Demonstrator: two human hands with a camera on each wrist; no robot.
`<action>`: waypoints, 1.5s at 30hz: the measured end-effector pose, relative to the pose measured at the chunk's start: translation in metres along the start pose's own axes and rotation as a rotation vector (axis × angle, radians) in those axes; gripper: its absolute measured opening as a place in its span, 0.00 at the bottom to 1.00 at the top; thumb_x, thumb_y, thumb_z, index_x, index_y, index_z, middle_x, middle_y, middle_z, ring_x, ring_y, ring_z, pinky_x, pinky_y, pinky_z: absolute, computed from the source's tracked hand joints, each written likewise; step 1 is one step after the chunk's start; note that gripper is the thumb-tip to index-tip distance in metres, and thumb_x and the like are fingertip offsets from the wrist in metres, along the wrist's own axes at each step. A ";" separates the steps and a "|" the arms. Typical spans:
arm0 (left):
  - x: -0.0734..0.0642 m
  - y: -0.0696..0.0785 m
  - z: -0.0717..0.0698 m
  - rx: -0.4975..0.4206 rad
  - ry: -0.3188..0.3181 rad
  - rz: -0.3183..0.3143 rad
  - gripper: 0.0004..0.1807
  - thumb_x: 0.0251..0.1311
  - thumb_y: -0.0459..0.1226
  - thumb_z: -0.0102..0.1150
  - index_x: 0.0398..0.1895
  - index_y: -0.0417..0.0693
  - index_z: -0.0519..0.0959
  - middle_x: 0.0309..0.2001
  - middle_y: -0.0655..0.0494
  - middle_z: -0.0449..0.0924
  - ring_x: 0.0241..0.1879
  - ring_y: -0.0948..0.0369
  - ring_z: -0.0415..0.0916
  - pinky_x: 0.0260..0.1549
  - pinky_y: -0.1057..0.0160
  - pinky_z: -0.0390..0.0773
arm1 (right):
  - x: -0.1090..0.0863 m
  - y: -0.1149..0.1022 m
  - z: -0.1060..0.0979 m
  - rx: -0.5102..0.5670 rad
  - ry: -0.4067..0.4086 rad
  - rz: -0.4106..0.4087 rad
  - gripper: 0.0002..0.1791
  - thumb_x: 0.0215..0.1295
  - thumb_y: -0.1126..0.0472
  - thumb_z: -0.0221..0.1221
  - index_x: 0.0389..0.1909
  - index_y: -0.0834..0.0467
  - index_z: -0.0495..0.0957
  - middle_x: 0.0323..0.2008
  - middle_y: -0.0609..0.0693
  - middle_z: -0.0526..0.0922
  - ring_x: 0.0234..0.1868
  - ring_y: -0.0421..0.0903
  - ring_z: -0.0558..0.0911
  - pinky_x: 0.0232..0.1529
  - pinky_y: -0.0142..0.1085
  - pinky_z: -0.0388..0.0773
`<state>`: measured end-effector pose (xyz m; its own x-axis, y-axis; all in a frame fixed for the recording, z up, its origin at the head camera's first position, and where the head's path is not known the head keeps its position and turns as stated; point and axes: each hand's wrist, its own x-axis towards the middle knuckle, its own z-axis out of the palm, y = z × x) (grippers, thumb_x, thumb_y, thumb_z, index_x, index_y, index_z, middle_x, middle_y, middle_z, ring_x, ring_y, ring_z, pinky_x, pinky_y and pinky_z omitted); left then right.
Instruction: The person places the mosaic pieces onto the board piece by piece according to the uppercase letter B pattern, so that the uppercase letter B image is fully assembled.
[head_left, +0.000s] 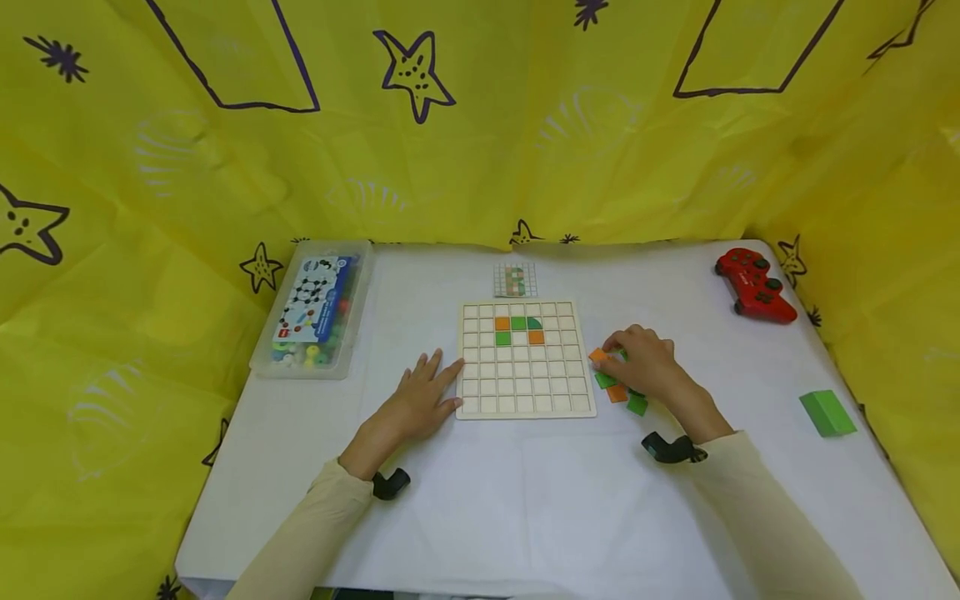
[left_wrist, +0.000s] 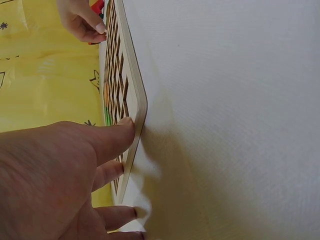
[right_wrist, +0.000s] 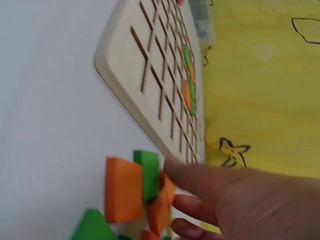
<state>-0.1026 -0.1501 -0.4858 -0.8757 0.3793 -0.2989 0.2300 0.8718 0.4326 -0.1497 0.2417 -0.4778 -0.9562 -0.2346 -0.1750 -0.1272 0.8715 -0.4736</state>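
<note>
The left hand (head_left: 422, 395), fingers spread, touches the wooden board (head_left: 525, 388); the right hand (head_left: 645, 360) pinches an orange tile (head_left: 597, 355) by loose tiles (head_left: 637, 405), a red controller (head_left: 753, 286) well apart

Nothing legible so far, and the closest we get is that white-and-blue label (head_left: 311, 300) on the clear plastic box (head_left: 362, 308), with linked black dots pictured across it, a small red patch in its corner, and lettering far too tiny to read! Over to the red game controller (head_left: 753, 287), where any marking is equally too small to make out!
</note>
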 end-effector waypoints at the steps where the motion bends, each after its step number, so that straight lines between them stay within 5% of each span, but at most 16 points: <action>1: 0.000 0.000 0.000 0.001 0.001 0.000 0.37 0.79 0.49 0.55 0.85 0.53 0.57 0.85 0.35 0.43 0.84 0.35 0.38 0.78 0.32 0.47 | 0.002 -0.002 0.002 -0.012 0.006 0.001 0.21 0.73 0.50 0.66 0.55 0.63 0.83 0.54 0.64 0.81 0.55 0.65 0.76 0.51 0.60 0.63; 14: -0.001 0.001 -0.002 -0.005 -0.004 0.002 0.37 0.79 0.48 0.55 0.85 0.52 0.57 0.85 0.35 0.43 0.84 0.35 0.38 0.78 0.31 0.47 | 0.027 0.006 0.006 0.086 -0.006 -0.044 0.18 0.80 0.65 0.56 0.64 0.70 0.75 0.58 0.69 0.74 0.59 0.64 0.75 0.64 0.60 0.74; 27: 0.000 -0.001 -0.002 -0.010 -0.010 -0.004 0.37 0.80 0.49 0.54 0.85 0.53 0.57 0.85 0.35 0.43 0.84 0.36 0.38 0.79 0.32 0.45 | 0.039 0.002 0.009 0.161 0.026 -0.021 0.19 0.83 0.65 0.51 0.66 0.70 0.72 0.59 0.68 0.71 0.60 0.63 0.75 0.65 0.58 0.74; 33: -0.002 0.000 -0.003 -0.020 -0.010 -0.003 0.37 0.80 0.48 0.54 0.85 0.53 0.57 0.85 0.35 0.43 0.84 0.35 0.38 0.78 0.31 0.45 | 0.042 -0.020 0.013 0.194 0.014 -0.028 0.20 0.83 0.61 0.53 0.67 0.68 0.73 0.61 0.66 0.72 0.61 0.62 0.75 0.65 0.57 0.76; 45: -0.001 0.003 -0.003 -0.007 -0.006 -0.006 0.37 0.79 0.48 0.55 0.85 0.53 0.57 0.85 0.35 0.43 0.83 0.35 0.39 0.78 0.32 0.46 | 0.043 -0.081 0.045 0.198 -0.045 -0.270 0.15 0.79 0.63 0.59 0.60 0.65 0.79 0.50 0.58 0.77 0.52 0.54 0.79 0.57 0.48 0.81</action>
<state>-0.1021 -0.1491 -0.4812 -0.8745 0.3758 -0.3066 0.2216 0.8719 0.4367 -0.1687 0.1416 -0.4863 -0.8817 -0.4684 -0.0566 -0.3163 0.6759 -0.6656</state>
